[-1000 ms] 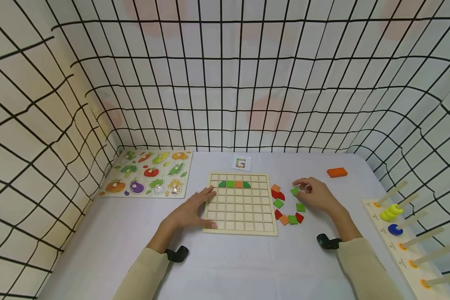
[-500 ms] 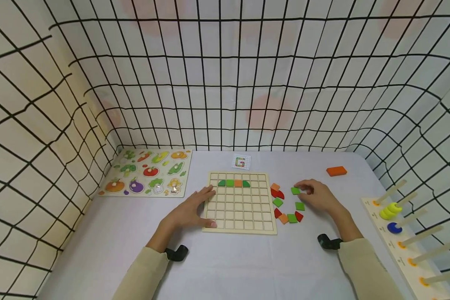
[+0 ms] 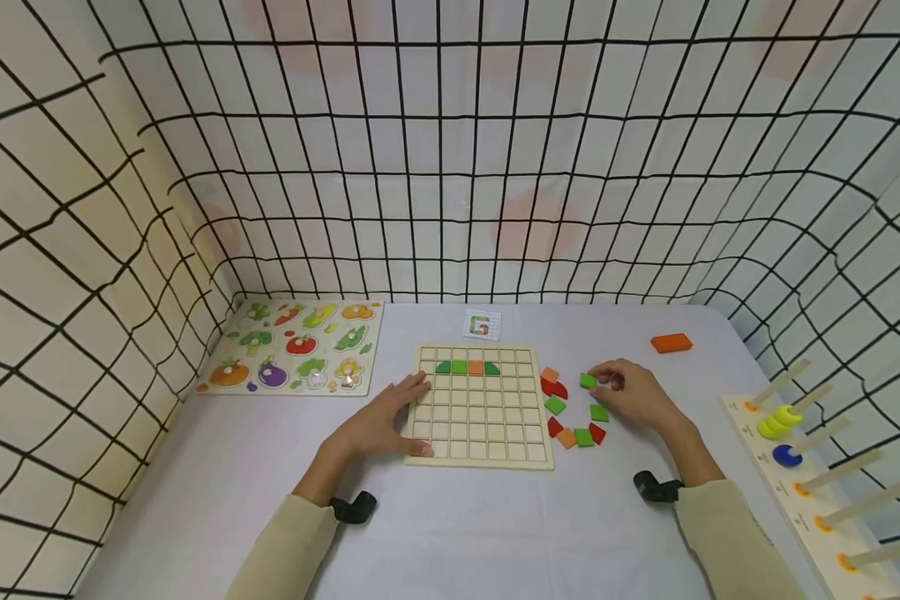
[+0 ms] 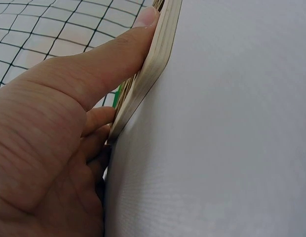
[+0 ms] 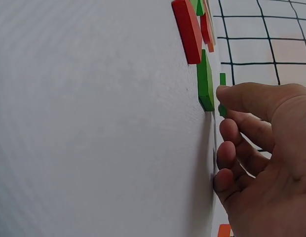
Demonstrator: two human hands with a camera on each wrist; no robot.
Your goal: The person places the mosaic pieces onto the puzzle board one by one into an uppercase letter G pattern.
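Note:
My left hand (image 3: 378, 423) rests at the left side of a wooden grid board (image 3: 498, 433), its thumb over the front left corner and its fingertips on the left rim. Near the board's top lies a short row of green and orange tiles (image 3: 476, 367). To the right of the board, my right hand (image 3: 633, 392) pinches a green square tile (image 3: 588, 380) between thumb and index finger. In the right wrist view the thumb covers the middle of that tile (image 5: 222, 79), and the other fingers curl loosely. Another green tile (image 3: 598, 412) lies just below the hand.
Loose red, orange and green tiles (image 3: 585, 437) lie beside the board. A small card with a letter G pattern (image 3: 482, 325) is behind it. Around stand a vegetable puzzle board (image 3: 330, 354), an orange block (image 3: 671, 343), a peg stand (image 3: 780, 467) and a netted wall (image 3: 457, 150).
The right thumb and index finger have turned the green tile slightly and shifted it a little. My left hand stays on the board's edge.

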